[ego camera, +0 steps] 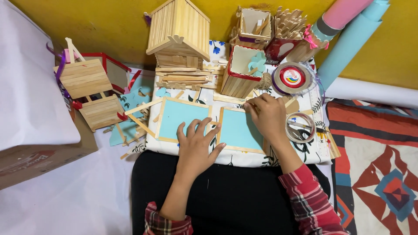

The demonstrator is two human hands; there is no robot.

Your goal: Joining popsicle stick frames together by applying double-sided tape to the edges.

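Observation:
Two light blue paper panels framed with wooden craft sticks lie side by side on a floral board (226, 159) across my lap. My left hand (196, 146) rests flat with fingers spread, its fingertips on the lower right corner of the left panel (180, 115). My right hand (270, 117) presses down on the upper right corner of the right panel (237, 130), fingertips at its top stick. Whether a loose stick is pinched under those fingers is hidden.
A craft-stick house (178, 32) and stick boxes (241, 69) stand behind the panels. Tape rolls (292, 77) (300, 127), a ruler (323, 139), a stick swing model (89, 93), rolled paper (348, 30), a cardboard box (39, 161) and a patterned rug (379, 174) surround the board.

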